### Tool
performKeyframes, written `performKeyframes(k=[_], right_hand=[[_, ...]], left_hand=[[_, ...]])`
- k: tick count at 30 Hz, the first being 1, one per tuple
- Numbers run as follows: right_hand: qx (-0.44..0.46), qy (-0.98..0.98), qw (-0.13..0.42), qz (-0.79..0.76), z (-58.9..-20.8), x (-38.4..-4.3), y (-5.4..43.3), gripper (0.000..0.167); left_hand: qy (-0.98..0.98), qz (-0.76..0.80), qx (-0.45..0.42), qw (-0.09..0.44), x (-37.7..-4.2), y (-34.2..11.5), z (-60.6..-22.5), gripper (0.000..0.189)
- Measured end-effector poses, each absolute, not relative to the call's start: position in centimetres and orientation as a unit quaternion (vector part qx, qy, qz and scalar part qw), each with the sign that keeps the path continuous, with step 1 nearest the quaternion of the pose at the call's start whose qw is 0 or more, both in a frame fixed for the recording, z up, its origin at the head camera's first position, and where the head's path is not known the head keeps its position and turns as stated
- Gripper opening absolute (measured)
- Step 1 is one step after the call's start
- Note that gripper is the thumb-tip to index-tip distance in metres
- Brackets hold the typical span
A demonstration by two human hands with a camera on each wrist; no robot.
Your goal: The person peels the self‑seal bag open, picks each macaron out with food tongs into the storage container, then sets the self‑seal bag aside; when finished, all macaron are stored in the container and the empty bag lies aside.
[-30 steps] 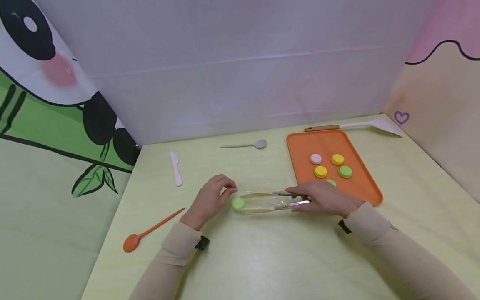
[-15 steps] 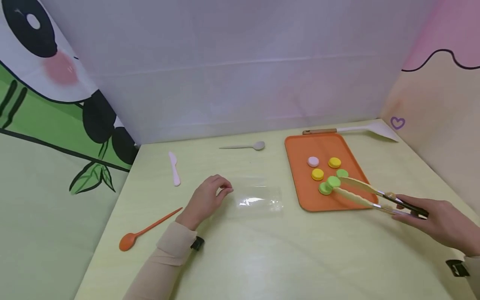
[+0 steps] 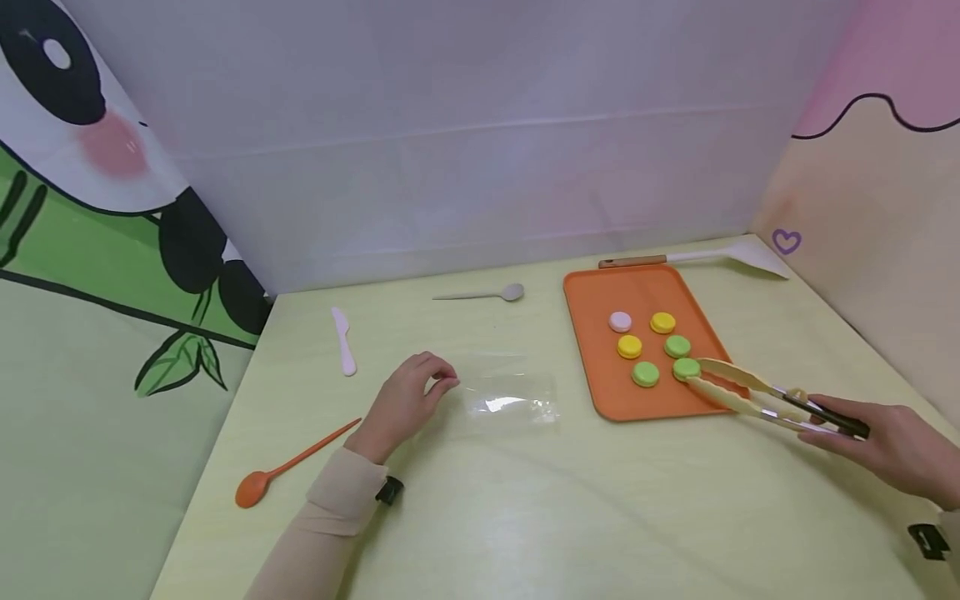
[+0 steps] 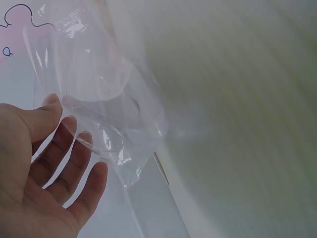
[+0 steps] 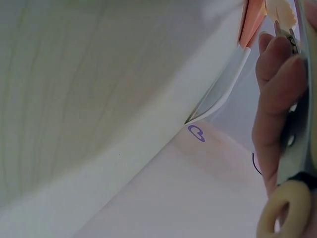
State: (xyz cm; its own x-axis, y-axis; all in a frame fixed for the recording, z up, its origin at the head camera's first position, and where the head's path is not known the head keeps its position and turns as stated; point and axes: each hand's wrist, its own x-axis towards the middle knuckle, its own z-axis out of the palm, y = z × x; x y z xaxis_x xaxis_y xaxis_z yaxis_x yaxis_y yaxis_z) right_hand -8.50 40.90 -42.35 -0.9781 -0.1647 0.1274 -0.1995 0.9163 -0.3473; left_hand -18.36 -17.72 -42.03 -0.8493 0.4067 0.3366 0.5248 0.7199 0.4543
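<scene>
My left hand (image 3: 405, 402) pinches the edge of a clear plastic bag (image 3: 512, 402) between thumb and forefinger. In the left wrist view the bag (image 4: 96, 74) stretches out from the fingertips, and nothing shows inside it. My right hand (image 3: 888, 446) grips a pair of tongs (image 3: 783, 408) with cream tips and a metal and black handle. Their tips stand apart right at the edge of a green macaron (image 3: 686, 369) on the orange tray (image 3: 622, 404). Two more green macarons (image 3: 646, 374), two yellow macarons (image 3: 629, 347) and a pink macaron (image 3: 620, 322) lie on the tray.
An orange spoon (image 3: 253, 488) lies left of my left arm. Farther back are a pink knife (image 3: 343, 342) and a grey spoon (image 3: 512, 292). A white spatula (image 3: 750, 254) with a wooden handle lies behind the tray. Fabric walls stand around the table.
The tongs have carried a green macaron from the bag rightward to the tray, where it now rests, their tips parted. The bag has flattened; my left hand has hardly moved.
</scene>
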Motion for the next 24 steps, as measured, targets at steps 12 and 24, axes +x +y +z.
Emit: performKeyframes(k=[12, 24], right_hand=[[0.052, -0.976, 0.039, 0.209, -42.1, -8.0, 41.5, 0.064], [-0.066, -0.976, -0.027, 0.206, -43.0, -9.4, 44.6, 0.091]], left_hand=[[-0.920, -0.279, -0.253, 0.107, -18.5, -17.5, -42.1, 0.007], [-0.927, -0.274, -0.232, 0.109, -19.4, -17.6, -42.5, 0.007]])
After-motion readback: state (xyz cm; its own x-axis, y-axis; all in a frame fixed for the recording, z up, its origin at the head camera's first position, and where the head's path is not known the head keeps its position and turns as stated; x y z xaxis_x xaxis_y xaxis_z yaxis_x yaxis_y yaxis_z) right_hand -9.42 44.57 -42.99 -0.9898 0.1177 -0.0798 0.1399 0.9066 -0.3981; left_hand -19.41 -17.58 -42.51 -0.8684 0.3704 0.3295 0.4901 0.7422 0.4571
